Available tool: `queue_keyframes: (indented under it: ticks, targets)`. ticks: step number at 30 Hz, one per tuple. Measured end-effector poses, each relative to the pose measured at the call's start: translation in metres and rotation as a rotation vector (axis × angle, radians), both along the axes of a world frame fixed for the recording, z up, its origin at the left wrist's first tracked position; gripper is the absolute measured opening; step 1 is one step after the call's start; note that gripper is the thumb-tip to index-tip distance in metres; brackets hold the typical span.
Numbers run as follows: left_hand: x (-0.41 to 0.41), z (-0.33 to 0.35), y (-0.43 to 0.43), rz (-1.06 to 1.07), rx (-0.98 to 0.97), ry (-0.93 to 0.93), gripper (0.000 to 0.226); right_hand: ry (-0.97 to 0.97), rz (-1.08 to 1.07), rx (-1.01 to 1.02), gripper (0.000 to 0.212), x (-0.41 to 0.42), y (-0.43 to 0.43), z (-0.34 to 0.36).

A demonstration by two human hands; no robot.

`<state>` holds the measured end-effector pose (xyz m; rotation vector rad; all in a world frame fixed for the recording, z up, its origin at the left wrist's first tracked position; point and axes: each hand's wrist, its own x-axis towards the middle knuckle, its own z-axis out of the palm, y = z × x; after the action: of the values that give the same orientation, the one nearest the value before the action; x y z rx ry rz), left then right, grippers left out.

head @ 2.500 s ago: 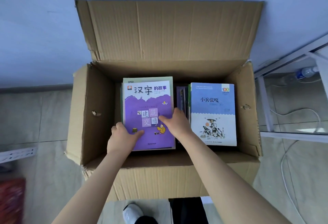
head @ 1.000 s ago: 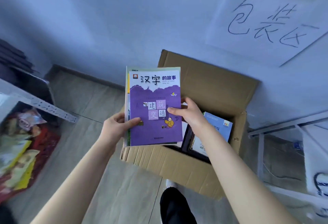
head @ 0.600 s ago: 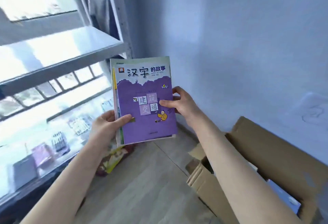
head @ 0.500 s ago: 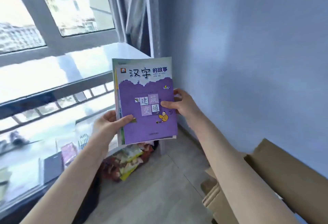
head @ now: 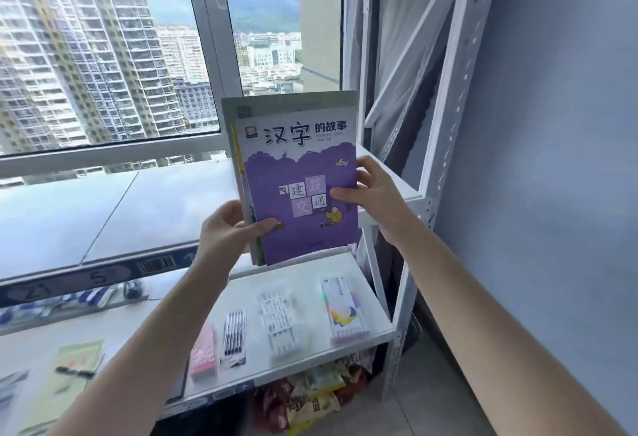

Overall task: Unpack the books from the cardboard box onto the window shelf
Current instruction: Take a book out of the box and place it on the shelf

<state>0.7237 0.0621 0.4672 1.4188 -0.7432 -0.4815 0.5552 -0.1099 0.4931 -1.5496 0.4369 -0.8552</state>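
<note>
I hold a small stack of books (head: 303,194) upright in front of me, a purple-and-white cover with Chinese characters facing me. My left hand (head: 228,232) grips the stack's lower left edge, thumb on the cover. My right hand (head: 373,190) grips its right edge, thumb on the cover and fingers behind. The stack hangs in the air over the right end of the window shelf (head: 138,207), a pale grey board under the window. The cardboard box is out of view.
White metal rack posts (head: 445,138) stand at the right, next to the blue wall (head: 559,159). A lower shelf (head: 303,283) carries pen packs (head: 234,335) and stationery boxes (head: 341,308). Snack packets (head: 310,397) lie on the floor beneath.
I lifted the stack out of the box and turned left to the window. The books rose to shelf height; both hands keep their hold.
</note>
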Motion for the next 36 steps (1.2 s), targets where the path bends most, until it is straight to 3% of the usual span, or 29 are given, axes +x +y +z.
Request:
queue_keyframes:
  ticks: [6,12,19,28,34,36]
  targets:
    - [0.050,-0.012,-0.113,0.074,-0.011,-0.020,0.033,0.012,0.112,0.007,0.045,0.058,-0.118,-0.003]
    - [0.080,-0.029,-0.172,0.075,-0.019,-0.017,0.036,0.052,0.151,0.010,0.049,0.091,-0.181,-0.019]
    - [0.096,-0.050,-0.183,0.016,-0.076,-0.020,0.036,0.059,0.166,-0.061,0.052,0.104,-0.202,-0.036]
    - [0.106,-0.066,-0.173,0.030,0.203,-0.254,0.028,0.115,0.105,-0.053,0.040,0.102,-0.197,-0.044]
    - [0.112,-0.033,-0.199,-0.063,0.245,-0.001,0.010,0.190,0.059,0.067,0.033,0.117,-0.225,-0.033]
    - [0.123,-0.021,-0.223,-0.080,0.299,0.098,0.021,0.284,0.033,0.120,0.031,0.131,-0.249,-0.027]
